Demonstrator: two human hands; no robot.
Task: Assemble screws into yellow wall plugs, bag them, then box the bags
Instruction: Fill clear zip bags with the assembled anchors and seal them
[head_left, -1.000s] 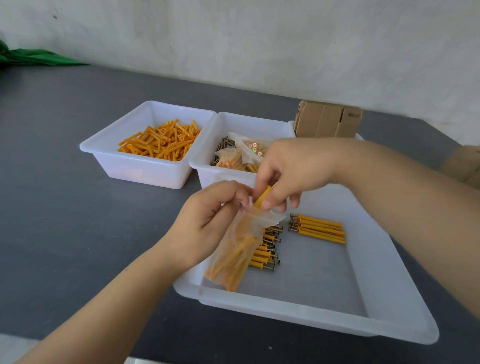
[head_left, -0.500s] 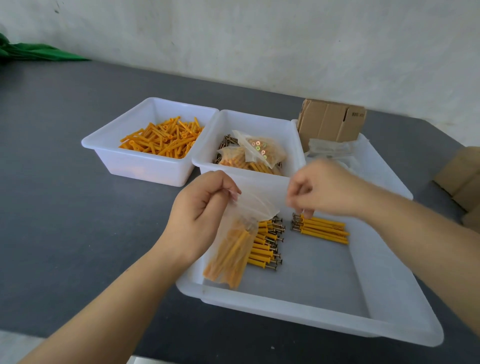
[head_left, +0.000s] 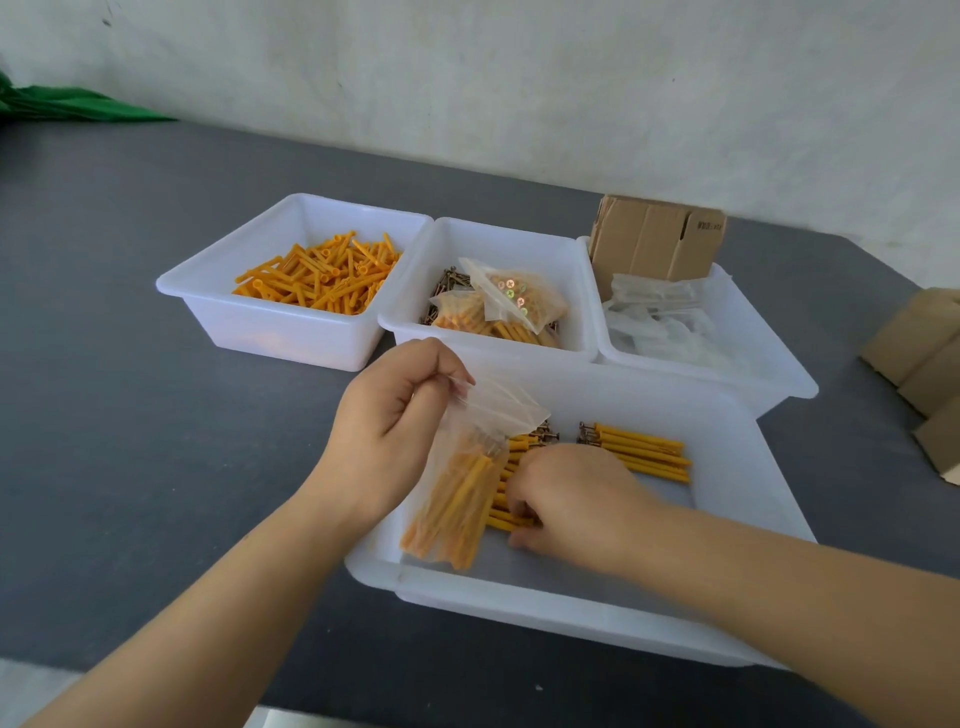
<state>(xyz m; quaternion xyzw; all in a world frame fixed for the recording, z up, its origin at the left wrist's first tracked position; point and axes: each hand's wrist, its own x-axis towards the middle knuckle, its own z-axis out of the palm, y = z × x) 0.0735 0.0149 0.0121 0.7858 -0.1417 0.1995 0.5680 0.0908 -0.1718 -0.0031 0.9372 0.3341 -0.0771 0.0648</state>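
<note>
My left hand (head_left: 387, 431) pinches the top edge of a clear plastic bag (head_left: 462, 483) that hangs over the near white tray (head_left: 571, 608) and holds several yellow plugs with screws. My right hand (head_left: 566, 501) is down in the tray with its fingers curled on the row of assembled plugs (head_left: 511, 480) beside the bag; the fingertips are hidden. A second row of assembled plugs (head_left: 641, 454) lies to the right on the tray floor.
Behind stand three white bins: loose yellow plugs (head_left: 319, 275) on the left, screws with filled bags (head_left: 501, 306) in the middle, empty clear bags (head_left: 660, 322) on the right with a flat cardboard box (head_left: 654, 241). More cardboard (head_left: 930, 364) lies far right.
My right hand left the bag's mouth after dropping a plug in and moved down into the tray onto the left row of plugs. My left hand keeps holding the bag.
</note>
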